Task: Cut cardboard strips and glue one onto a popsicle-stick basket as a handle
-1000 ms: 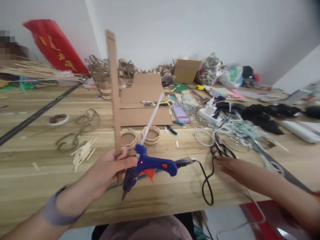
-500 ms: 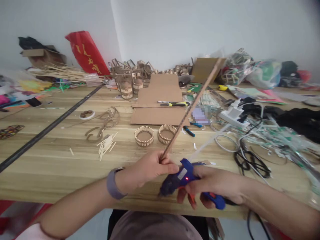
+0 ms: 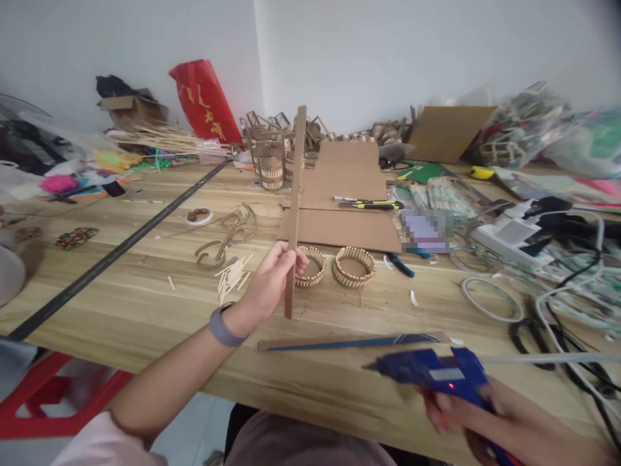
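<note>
Pinched in my left hand (image 3: 274,275) is a long, narrow cardboard strip (image 3: 297,175), standing nearly upright over the table. My right hand (image 3: 490,411) wraps round the handle of a blue glue gun (image 3: 436,372), its nozzle pointing left and a red light glowing on its side. A pale glue stick (image 3: 543,357) juts out of the back of the gun. Beyond my left hand lie two round rings of short sticks with brown bases: the left ring (image 3: 313,266), partly hidden by my fingers, and the right ring (image 3: 354,266). A flat blue-and-brown strip (image 3: 354,341) rests between my hands.
Cardboard sheets (image 3: 347,226) carry box cutters (image 3: 369,204). Small loose sticks (image 3: 233,278) lie left of the rings. Blue-handled pliers (image 3: 402,265), a power strip (image 3: 514,233) and tangled cables are on the right. Several stick baskets (image 3: 272,169) stand at the back.
The cardboard strip has turned from slanting to nearly upright as my left hand moved forward and left. The glue gun has moved right, away from the strip. The view has shifted left.
</note>
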Demonstrator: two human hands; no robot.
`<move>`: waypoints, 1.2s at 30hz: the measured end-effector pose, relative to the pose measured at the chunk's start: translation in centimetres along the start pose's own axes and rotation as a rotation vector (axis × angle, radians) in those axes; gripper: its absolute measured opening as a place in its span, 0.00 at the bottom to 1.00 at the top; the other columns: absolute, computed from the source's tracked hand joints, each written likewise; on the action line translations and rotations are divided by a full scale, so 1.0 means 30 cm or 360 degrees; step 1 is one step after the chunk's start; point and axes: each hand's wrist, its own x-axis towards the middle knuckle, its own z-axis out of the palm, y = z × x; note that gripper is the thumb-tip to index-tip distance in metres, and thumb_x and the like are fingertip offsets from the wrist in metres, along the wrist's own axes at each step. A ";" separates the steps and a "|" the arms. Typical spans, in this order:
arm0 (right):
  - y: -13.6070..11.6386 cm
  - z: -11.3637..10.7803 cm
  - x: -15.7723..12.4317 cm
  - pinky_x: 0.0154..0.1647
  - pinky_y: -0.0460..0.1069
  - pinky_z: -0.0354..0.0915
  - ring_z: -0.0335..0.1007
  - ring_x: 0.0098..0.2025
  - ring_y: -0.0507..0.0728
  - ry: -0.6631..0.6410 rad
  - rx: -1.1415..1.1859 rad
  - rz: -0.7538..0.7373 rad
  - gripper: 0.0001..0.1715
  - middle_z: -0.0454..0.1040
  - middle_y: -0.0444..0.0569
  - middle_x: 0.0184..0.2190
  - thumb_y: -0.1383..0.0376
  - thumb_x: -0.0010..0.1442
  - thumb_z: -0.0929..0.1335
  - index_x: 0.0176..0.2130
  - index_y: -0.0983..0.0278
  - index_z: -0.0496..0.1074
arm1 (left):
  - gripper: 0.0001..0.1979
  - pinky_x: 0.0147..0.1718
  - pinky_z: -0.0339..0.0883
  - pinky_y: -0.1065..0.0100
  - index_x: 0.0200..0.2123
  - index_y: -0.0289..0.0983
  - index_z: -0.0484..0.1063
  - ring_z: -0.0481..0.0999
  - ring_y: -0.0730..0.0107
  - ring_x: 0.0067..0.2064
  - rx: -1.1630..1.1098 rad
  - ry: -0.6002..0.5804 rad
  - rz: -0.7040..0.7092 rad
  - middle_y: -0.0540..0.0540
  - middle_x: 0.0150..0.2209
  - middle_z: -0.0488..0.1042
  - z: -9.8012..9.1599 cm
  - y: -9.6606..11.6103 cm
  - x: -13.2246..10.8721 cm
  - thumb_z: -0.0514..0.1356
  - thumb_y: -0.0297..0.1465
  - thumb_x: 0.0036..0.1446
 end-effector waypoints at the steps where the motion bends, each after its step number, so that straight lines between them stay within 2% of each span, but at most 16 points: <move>1: -0.054 0.017 0.031 0.24 0.47 0.68 0.69 0.23 0.52 0.0040 0.0004 -0.0018 0.32 0.74 0.48 0.26 0.36 0.53 0.69 0.32 0.61 0.75 | 0.09 0.39 0.66 0.70 0.35 0.37 0.69 0.71 0.72 0.37 0.0085 -0.0011 0.0033 0.49 0.34 0.74 0.001 -0.013 0.007 0.59 0.37 0.62; 3: -0.157 0.047 0.104 0.24 0.47 0.66 0.66 0.23 0.51 0.0129 0.0053 -0.0172 0.32 0.74 0.48 0.29 0.36 0.53 0.68 0.33 0.61 0.73 | 0.10 0.41 0.66 0.69 0.37 0.36 0.71 0.72 0.70 0.39 0.0239 -0.0037 0.0038 0.48 0.36 0.74 -0.003 -0.033 0.018 0.60 0.38 0.61; 5: -0.231 0.065 0.180 0.23 0.47 0.63 0.63 0.22 0.50 0.0096 0.0081 -0.0307 0.33 0.73 0.47 0.27 0.35 0.48 0.70 0.32 0.62 0.71 | 0.12 0.40 0.67 0.68 0.39 0.36 0.71 0.73 0.67 0.39 0.0399 -0.0073 0.0031 0.48 0.36 0.75 -0.011 -0.042 0.025 0.60 0.40 0.60; 8: -0.281 0.065 0.272 0.24 0.48 0.61 0.64 0.23 0.50 0.0090 0.0002 -0.0351 0.32 0.72 0.47 0.27 0.38 0.46 0.71 0.31 0.63 0.70 | 0.13 0.40 0.67 0.67 0.39 0.36 0.72 0.74 0.67 0.39 0.0672 -0.0120 0.0051 0.47 0.36 0.76 -0.031 -0.039 0.025 0.58 0.40 0.61; 12: -0.276 0.041 0.336 0.27 0.48 0.62 0.63 0.24 0.50 0.0076 0.0026 -0.0430 0.32 0.72 0.46 0.25 0.37 0.47 0.71 0.29 0.63 0.69 | 0.13 0.39 0.67 0.67 0.39 0.37 0.71 0.74 0.66 0.39 0.0805 -0.0137 0.0093 0.47 0.36 0.76 -0.052 -0.035 0.021 0.55 0.41 0.63; 18: -0.222 0.022 0.377 0.26 0.48 0.59 0.62 0.24 0.50 0.0055 0.0073 -0.0514 0.34 0.70 0.46 0.24 0.34 0.50 0.69 0.28 0.63 0.69 | 0.13 0.39 0.67 0.67 0.41 0.37 0.72 0.74 0.66 0.40 0.0804 -0.0184 0.0099 0.47 0.37 0.76 -0.053 -0.043 0.029 0.56 0.40 0.64; 24: -0.217 0.024 0.377 0.29 0.49 0.60 0.62 0.26 0.52 -0.0050 0.0000 -0.0548 0.34 0.68 0.45 0.24 0.34 0.51 0.68 0.28 0.63 0.68 | 0.11 0.37 0.67 0.68 0.41 0.37 0.71 0.73 0.69 0.37 0.0874 -0.0293 0.0118 0.48 0.37 0.75 -0.050 -0.030 0.030 0.56 0.38 0.64; 31: -0.234 0.023 0.358 0.28 0.48 0.60 0.59 0.25 0.52 -0.0066 -0.0126 -0.0560 0.33 0.65 0.44 0.22 0.34 0.52 0.66 0.26 0.61 0.67 | 0.11 0.31 0.63 0.69 0.43 0.39 0.75 0.71 0.69 0.31 0.1234 -0.0445 -0.0059 0.51 0.30 0.73 -0.107 -0.030 0.040 0.61 0.35 0.58; 36: -0.226 0.022 0.368 0.28 0.48 0.60 0.58 0.26 0.52 -0.0056 -0.0210 -0.0554 0.33 0.65 0.43 0.23 0.34 0.52 0.66 0.27 0.61 0.67 | 0.10 0.36 0.67 0.67 0.43 0.40 0.75 0.77 0.65 0.36 0.1353 -0.0482 -0.0051 0.48 0.39 0.80 -0.118 -0.027 0.041 0.60 0.36 0.60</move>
